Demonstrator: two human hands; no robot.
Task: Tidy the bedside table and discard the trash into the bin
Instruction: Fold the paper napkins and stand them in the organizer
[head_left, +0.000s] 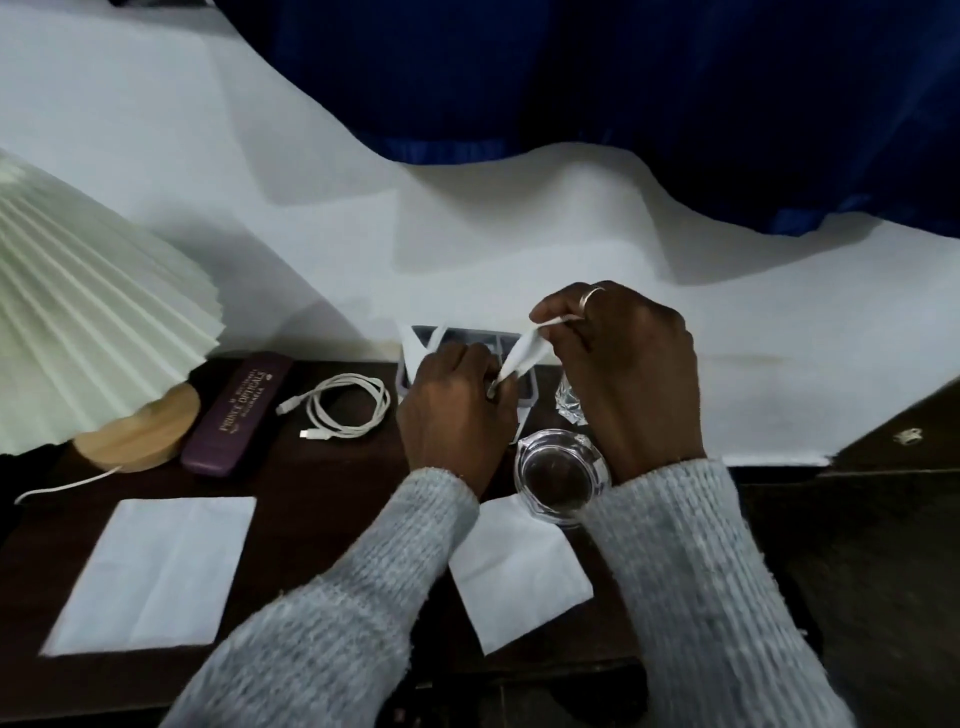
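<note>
Both hands meet over the back of the dark bedside table (322, 519). A twisted strip of white paper (524, 353) stretches between them: my right hand (623, 374) pinches its upper end and my left hand (452, 410) pinches its lower end. Under the hands lies a small grey tray (467, 335) with white paper scraps in it, mostly hidden. A crumpled clear wrapper (569, 402) lies just right of the tray, partly behind my right hand. No bin is in view.
An empty glass (561, 475) stands by my right wrist. Two flat white napkins (156, 574) (519, 571) lie near the front. A coiled white cable (343, 408), a purple glasses case (236, 415) and a pleated lamp (93, 317) sit at left. White bedding (311, 208) is behind.
</note>
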